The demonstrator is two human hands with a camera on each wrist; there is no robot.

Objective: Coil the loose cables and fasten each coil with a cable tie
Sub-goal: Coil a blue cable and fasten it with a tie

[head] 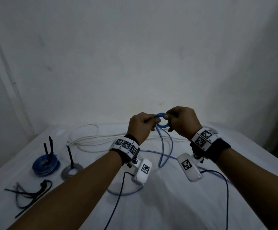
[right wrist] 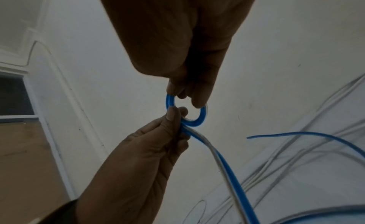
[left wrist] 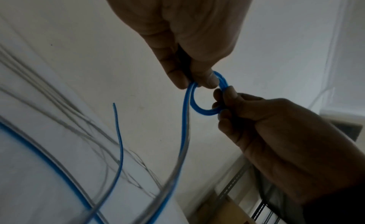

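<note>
A small coil of blue cable [head: 164, 125] is held up above the white-covered table [head: 168, 205], between my two hands. My left hand [head: 154, 121] pinches its left side between thumb and fingers [left wrist: 197, 83]. My right hand [head: 168, 117] pinches the right side of the same loop [right wrist: 187, 97]. In the left wrist view the coil [left wrist: 199, 108] shows a couple of turns. From the coil the cable's slack [head: 165, 146] hangs down to the table and curves away. A free blue end [right wrist: 296, 134] sticks out nearby.
A loose white cable [head: 85, 140] sprawls across the back of the table. At the left lie a tied blue coil [head: 44, 165] and a tied grey coil [head: 71, 171], with black tie tails standing up. Several loose black cable ties [head: 28, 195] lie at the front left.
</note>
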